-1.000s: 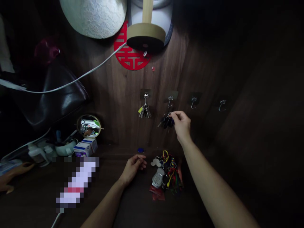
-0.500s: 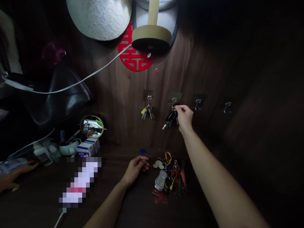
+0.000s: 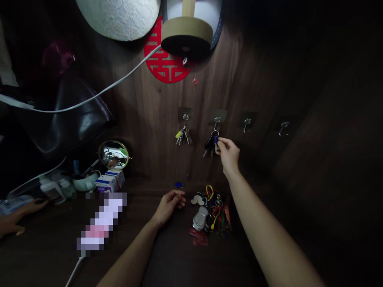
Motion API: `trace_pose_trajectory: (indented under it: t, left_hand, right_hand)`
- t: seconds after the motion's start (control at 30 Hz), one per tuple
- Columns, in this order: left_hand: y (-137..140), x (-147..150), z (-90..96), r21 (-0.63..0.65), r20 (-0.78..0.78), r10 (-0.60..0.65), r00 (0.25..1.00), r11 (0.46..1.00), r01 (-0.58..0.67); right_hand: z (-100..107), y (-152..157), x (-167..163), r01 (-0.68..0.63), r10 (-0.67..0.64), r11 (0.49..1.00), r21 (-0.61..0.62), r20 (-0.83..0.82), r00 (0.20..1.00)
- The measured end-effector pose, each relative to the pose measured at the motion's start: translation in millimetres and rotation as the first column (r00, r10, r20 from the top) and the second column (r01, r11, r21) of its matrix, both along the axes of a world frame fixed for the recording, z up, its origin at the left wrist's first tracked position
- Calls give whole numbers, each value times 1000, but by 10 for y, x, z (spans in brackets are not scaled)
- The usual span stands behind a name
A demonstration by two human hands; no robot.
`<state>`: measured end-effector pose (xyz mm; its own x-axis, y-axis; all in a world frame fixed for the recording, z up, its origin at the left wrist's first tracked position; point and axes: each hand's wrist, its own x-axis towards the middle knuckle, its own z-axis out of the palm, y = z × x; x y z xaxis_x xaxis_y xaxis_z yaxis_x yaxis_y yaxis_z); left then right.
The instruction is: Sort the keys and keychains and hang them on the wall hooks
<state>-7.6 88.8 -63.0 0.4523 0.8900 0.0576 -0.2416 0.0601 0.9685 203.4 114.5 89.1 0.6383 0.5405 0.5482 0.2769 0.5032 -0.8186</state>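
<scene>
A bunch of keys (image 3: 210, 142) hangs by its ring on the second wall hook from the left. My right hand (image 3: 229, 156) is closed at the bunch's right side, thumb and finger pinching a blue-headed key (image 3: 216, 140). My left hand (image 3: 169, 205) rests on the table, fingers loosely curled and slightly apart, with nothing seen in it. Just beyond its fingertips lies a small blue tag (image 3: 178, 185). To its right is a pile of key rings and coloured cords (image 3: 218, 211), with a silver, phone-shaped trinket (image 3: 200, 217) among them.
Another key bunch (image 3: 184, 137) hangs on the leftmost hook. Two more hooks (image 3: 247, 125) are to the right. On the left are a round mirror (image 3: 114, 155), small boxes (image 3: 110, 180), bottles (image 3: 52, 188), a wooden hand model (image 3: 20, 217) and a bag (image 3: 74, 115). A white cable (image 3: 110, 86) crosses above.
My right hand has slid down from the ring to the blue-headed key, and the keys hang straighter, with the ring showing on the hook. The view has shifted slightly. My left hand stays put.
</scene>
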Motion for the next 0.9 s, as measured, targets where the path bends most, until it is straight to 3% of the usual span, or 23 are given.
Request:
trace_pose_trajectory:
  t: [0.2, 0.4, 0.53, 0.73, 0.9]
  left_hand:
    - [-14, -9, 0, 4, -5, -3, 1000, 1000, 3]
    - [-36, -10, 11, -1, 0, -2, 1000, 1000, 2]
    - [-38, -14, 24, 10, -1, -5, 1000, 1000, 5]
    - [-22, -26, 9, 12, -7, -16, 1000, 1000, 16]
    - [-28, -32, 12, 12, -20, -19, 1000, 1000, 19]
  right_hand:
    - [-445, -204, -5, -82, 85, 990, -112, 19, 996]
    - [-963, -443, -68, -162, 209, 945, -286, 142, 968]
    - [-1221, -597, -42, -66, 237, 896, -440, 345, 908]
    - [-1357, -735, -12, 119, 300, 798, -590, 561, 772]
    - [-1374, -739, -65, 190, 355, 747, -637, 624, 696]
